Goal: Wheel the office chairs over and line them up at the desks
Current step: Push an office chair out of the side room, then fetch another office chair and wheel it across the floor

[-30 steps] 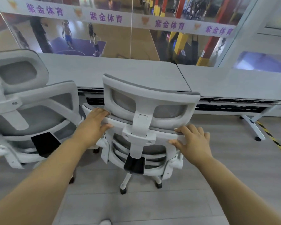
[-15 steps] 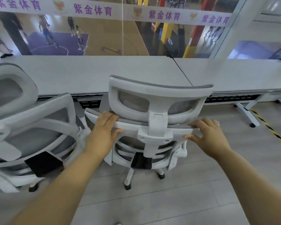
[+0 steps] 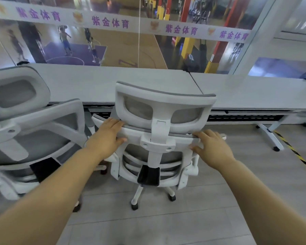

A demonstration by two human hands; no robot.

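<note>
Item: white mesh office chair (image 3: 159, 138), high-backed with headrest, facing away from you toward the desk (image 3: 95, 85). It sits straight ahead of both your hands, its seat front already at or just under the desk edge; how far under is hidden by the backrest.

Holds: your left hand (image 3: 107, 137) lies on the top bar of the backrest, fingers over the rim and thumb against the rear face. Your right hand (image 3: 211, 145) rests on the same bar at the far side of the headrest post, fingers over the top, thumb below. Both grip lightly, fingers only partly curled.

Governing relation: the top bar runs left to right, parallel to the desk edge, and your hands straddle the centre post about evenly. Your left hand reaches slightly further forward. An even push should drive the chair square; a heavier left would likely swing it.

Neighbour: second mesh chair (image 3: 30, 131), just beside on your left, angled, its frame near the held chair's left arm.
</note>
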